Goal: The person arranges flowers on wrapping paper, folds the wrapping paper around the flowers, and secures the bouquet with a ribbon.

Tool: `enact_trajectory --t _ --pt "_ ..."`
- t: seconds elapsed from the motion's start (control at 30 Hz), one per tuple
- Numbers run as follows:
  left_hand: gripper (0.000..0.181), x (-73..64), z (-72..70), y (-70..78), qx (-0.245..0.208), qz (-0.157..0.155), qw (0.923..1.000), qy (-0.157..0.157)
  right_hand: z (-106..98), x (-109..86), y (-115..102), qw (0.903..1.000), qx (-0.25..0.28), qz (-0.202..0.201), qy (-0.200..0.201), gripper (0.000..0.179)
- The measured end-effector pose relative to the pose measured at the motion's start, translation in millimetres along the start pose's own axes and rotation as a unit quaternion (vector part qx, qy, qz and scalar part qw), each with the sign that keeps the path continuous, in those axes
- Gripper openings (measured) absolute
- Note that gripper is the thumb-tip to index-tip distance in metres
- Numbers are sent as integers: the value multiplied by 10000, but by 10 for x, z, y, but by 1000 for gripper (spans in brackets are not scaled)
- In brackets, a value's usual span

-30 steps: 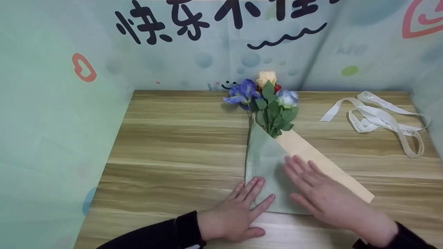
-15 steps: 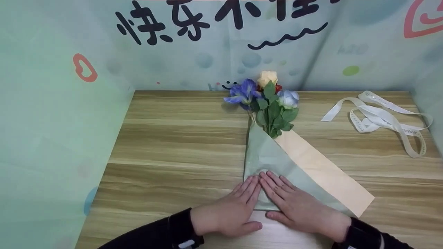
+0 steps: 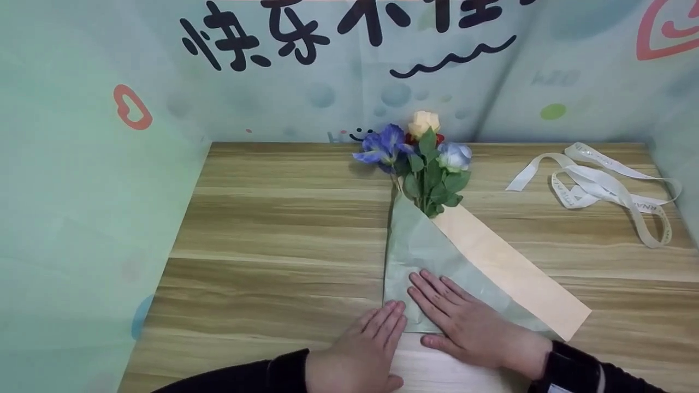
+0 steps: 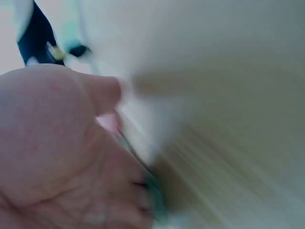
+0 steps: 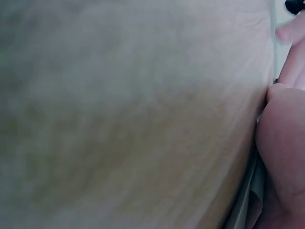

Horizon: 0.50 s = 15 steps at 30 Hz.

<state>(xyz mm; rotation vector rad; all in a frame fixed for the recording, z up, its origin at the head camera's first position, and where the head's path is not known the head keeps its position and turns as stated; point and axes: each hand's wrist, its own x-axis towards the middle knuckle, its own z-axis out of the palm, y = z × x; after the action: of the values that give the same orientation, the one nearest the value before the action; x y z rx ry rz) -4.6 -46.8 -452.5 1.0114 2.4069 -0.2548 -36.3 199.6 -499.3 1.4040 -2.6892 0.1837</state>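
A small bouquet of flowers [image 3: 431, 174] lies at the back of the table, with purple, cream, red and pale blue blooms and green leaves. Its lower part is hidden under folded wrapping paper [image 3: 423, 245], pale green on the upper fold and cream along the right strip [image 3: 508, 267]. My right hand [image 3: 469, 322] rests with straight fingers on the green fold. At the paper's lower left corner lies my left hand [image 3: 363, 346], its straight fingertips over the edge. The left wrist view shows the left palm [image 4: 62, 157] close to the tabletop; the right palm [image 5: 286, 143] fills the right wrist view's edge.
A white printed ribbon [image 3: 606, 185] lies in loose loops at the back right of the wooden table [image 3: 262, 229]. Behind the table hangs a pale green backdrop [image 3: 306, 103] with black writing, which also covers the left side.
The right hand came left and down from the paper's diagonal edge and now lies flat on the green fold. The left hand has slid down towards the paper's lower left corner.
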Motion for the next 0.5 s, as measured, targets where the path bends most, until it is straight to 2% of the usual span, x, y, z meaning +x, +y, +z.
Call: enact_trajectory --t 0.03,0.13,0.27,0.33,0.4,0.47,0.5 --pt "90 -17 -13 28 39 -35 9999 -122 -4 1 -2 10000 -29 9 30 81" --pt "91 -40 -56 65 -224 -191 9987 -416 -10 4 -10 9999 -65 7 116 85" --pt "91 -96 -147 67 -966 -514 9913 -727 1 15 -13 9998 -65 -84 183 92" --pt "80 -130 -213 42 -1040 -527 9910 -659 3 14 -11 9998 -62 -102 179 93" --pt "63 -134 -288 -7 -980 -480 9937 -250 3 13 -9 9998 -51 -109 180 93" --pt "54 -85 -351 -89 -795 -400 9943 593 0 12 -8 9998 -34 -104 165 93" --pt "53 -34 -377 -140 -694 -418 9906 1098 0 11 -7 9998 -30 -101 157 93"
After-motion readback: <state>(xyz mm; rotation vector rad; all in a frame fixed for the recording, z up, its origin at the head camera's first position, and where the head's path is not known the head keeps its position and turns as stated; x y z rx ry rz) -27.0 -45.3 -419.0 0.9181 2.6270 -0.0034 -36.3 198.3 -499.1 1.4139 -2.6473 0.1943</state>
